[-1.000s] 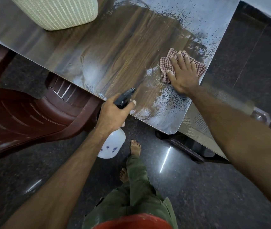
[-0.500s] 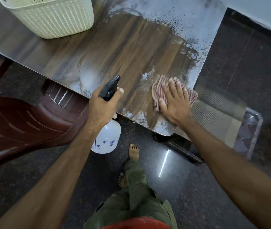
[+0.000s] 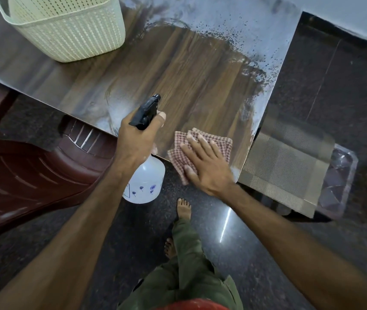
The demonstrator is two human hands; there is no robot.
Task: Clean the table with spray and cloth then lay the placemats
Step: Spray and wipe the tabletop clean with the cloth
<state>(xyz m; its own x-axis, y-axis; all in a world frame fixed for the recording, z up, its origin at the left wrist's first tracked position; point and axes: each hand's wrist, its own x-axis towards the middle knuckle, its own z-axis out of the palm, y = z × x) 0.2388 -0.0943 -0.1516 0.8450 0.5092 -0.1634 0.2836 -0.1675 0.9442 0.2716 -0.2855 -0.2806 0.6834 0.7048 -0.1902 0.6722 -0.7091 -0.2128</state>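
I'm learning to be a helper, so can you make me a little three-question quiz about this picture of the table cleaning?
1. True or false: the right hand presses the cloth flat on the table.
2. What does the left hand grip? A) basket B) spray bottle C) placemat
3. Fill in: the droplets not yet wiped lie along the table's ____ edge.

Key:
1. True.
2. B, the spray bottle; the basket stands untouched, and the placemats wait beside the table.
3. Far right.

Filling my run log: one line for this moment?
left hand grips spray bottle | right hand presses cloth | table edge
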